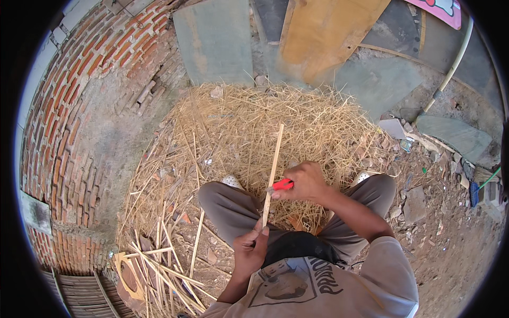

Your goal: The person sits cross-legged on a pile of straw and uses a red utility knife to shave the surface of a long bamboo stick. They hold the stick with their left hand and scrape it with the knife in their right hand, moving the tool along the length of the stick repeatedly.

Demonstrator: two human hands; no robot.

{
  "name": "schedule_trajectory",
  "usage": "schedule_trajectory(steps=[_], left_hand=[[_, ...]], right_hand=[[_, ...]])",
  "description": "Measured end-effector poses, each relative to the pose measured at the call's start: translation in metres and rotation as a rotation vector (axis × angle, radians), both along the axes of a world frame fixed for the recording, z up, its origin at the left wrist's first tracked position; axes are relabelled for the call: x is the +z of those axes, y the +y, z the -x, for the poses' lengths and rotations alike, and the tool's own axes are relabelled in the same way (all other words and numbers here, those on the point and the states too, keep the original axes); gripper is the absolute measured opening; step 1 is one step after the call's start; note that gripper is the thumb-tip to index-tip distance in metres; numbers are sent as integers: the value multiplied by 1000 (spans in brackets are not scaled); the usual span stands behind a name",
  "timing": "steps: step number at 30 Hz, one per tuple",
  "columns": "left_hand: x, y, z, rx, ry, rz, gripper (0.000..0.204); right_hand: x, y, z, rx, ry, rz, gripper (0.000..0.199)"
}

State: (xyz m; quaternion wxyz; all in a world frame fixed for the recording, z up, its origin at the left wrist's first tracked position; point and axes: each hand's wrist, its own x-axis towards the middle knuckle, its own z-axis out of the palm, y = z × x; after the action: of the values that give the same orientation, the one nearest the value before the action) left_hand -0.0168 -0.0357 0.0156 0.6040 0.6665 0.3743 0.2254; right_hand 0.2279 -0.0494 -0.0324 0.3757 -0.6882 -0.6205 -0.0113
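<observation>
A pale, narrow strip of split wood or bamboo (pixel 276 153) slants upward and away from my lap. Its near end is pinched between the thumb and fingers of my left hand (pixel 251 245). My right hand (pixel 303 181) is closed around a red-handled knife (pixel 282 184), probably a utility cutter. The tool's front end lies against the strip, above my left hand; the blade itself is too small to make out clearly. Both hands are between my bent knees, over my lap.
A broad heap of straw-like shavings (pixel 275 108) spreads before my feet. Several long strips (pixel 164 278) lie piled at the lower left. A brick wall (pixel 69 132) rises on the left. Boards (pixel 214 42) lean at the back, and rubble (pixel 416 204) covers the right-hand ground.
</observation>
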Motion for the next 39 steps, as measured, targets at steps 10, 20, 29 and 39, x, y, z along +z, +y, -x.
schedule_trajectory(steps=[10, 20, 29, 39], left_hand=[[3, 2, -12, 0, 2, 5, 29], [-4, -1, -3, -38, -19, 2, 30], [-7, -5, 6, -60, -21, 43, 33], [-10, -32, 26, -206, -39, 140, 29]], right_hand=[[-13, 19, -28, -92, -105, -161, 70], [-35, 27, -51, -201, -104, -174, 70], [-40, 29, -68, -343, -133, -88, 69], [-35, 31, -149, -808, 394, 322, 79]])
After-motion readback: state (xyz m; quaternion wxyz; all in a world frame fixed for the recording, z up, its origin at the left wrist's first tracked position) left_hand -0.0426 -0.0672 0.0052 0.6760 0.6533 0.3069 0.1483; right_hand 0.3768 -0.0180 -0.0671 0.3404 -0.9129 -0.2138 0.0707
